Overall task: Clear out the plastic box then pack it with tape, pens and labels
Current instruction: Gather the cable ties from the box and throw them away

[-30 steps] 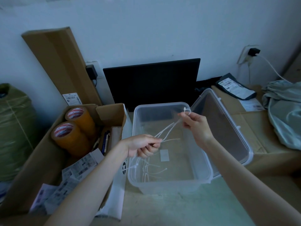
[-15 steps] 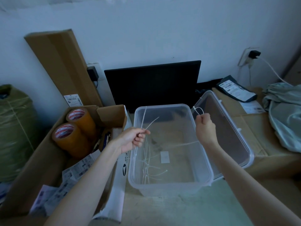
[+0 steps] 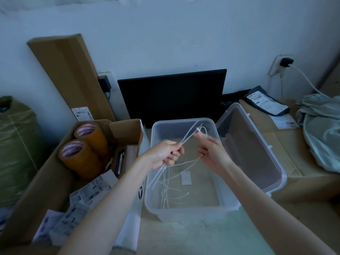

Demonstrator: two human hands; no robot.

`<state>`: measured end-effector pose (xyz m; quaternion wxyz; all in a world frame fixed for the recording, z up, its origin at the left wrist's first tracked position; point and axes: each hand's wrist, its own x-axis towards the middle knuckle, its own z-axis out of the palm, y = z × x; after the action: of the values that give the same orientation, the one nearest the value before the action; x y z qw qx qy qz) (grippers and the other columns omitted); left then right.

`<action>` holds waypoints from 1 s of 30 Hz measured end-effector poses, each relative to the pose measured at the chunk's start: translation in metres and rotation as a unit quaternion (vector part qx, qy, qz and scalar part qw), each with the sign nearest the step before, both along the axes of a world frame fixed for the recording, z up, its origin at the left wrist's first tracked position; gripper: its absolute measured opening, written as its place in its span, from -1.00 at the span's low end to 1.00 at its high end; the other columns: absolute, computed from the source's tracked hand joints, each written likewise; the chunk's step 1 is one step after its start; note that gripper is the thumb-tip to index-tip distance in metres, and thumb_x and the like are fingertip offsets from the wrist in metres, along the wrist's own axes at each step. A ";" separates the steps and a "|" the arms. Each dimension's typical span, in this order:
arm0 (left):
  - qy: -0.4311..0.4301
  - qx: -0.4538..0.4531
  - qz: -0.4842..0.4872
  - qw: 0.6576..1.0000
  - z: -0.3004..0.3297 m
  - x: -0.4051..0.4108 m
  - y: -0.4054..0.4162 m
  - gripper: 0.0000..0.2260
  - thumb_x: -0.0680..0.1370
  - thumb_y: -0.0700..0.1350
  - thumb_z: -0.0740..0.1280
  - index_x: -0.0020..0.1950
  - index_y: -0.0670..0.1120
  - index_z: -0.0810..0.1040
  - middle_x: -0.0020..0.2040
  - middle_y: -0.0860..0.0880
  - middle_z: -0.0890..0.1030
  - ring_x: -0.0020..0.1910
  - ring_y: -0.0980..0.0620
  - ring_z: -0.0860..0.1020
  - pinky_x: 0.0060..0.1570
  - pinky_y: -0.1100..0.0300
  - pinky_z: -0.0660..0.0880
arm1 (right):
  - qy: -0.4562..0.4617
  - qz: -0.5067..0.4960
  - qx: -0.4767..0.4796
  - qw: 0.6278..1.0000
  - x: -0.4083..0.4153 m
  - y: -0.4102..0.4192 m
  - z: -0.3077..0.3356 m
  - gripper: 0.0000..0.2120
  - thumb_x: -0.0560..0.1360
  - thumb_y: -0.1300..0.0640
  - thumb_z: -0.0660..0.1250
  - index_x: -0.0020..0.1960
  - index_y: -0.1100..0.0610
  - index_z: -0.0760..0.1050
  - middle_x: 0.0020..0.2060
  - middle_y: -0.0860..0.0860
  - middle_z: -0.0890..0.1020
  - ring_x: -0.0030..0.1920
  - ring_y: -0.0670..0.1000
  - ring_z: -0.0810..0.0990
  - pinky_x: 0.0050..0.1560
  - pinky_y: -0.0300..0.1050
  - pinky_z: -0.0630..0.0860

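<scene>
White cable ties (image 3: 189,137) held by both hands above plastic box (image 3: 184,208).

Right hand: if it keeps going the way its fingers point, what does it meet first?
Probably the left hand: the right hand, pinching a looped cable tie, points left and slightly up over the plastic box. Depth is unclear.

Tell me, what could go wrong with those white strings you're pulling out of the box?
The left hand and right hand each grip white cable ties that look tangled, so some may slip back into the plastic box. More ties lie on its floor and could be missed.
</scene>
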<state>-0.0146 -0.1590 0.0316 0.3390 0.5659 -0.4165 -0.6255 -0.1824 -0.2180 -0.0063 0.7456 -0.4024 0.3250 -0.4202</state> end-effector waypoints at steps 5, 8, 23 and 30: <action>-0.090 -0.001 -0.063 0.994 0.000 -0.014 0.001 -0.74 0.67 -0.08 0.11 -0.15 -0.17 0.44 -0.41 0.06 0.29 -0.52 0.17 0.19 -0.59 0.37 0.11 | 0.009 0.007 -0.039 0.999 0.002 -0.002 0.000 -0.86 0.56 0.24 0.25 -0.07 0.27 0.56 -0.53 -0.10 0.27 -0.52 -0.15 0.20 -0.49 -0.33 0.23; -0.142 -0.030 -0.092 0.985 -0.005 -0.013 0.005 -0.73 0.66 -0.04 0.12 -0.14 -0.13 0.47 -0.41 0.08 0.28 -0.49 0.16 0.20 -0.52 0.36 0.15 | -0.001 -0.037 -0.019 0.999 -0.001 -0.007 -0.002 -0.73 0.61 0.21 0.18 -0.24 0.22 0.50 -0.56 -0.10 0.32 -0.51 -0.14 0.23 -0.48 -0.33 0.23; -0.417 -0.059 -0.117 0.899 -0.035 0.011 -0.002 -0.89 0.59 -0.13 0.24 0.08 -0.08 0.49 -0.16 0.05 0.50 -0.17 0.08 0.48 -0.25 0.24 0.38 | 0.167 -0.101 -0.086 0.977 -0.026 -0.005 0.000 -0.62 0.65 0.05 0.10 -0.34 0.06 0.19 -0.51 -0.06 0.18 -0.56 -0.10 0.12 -0.55 -0.28 0.12; -0.510 0.073 -0.116 0.849 -0.098 -0.005 -0.034 -0.61 0.63 -0.14 0.17 0.45 -0.19 0.29 0.41 -0.20 0.37 0.31 -0.14 0.43 0.18 0.10 0.41 | 0.179 -0.085 -0.044 0.979 -0.030 0.004 -0.020 -0.65 0.65 0.12 0.11 -0.31 0.06 0.19 -0.52 -0.09 0.21 -0.53 -0.09 0.13 -0.56 -0.29 0.12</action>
<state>-0.0193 -0.1929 -0.0667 -0.0383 0.7759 -0.5464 -0.3129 -0.2125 -0.2141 -0.0262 0.6185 -0.4745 0.4676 -0.4167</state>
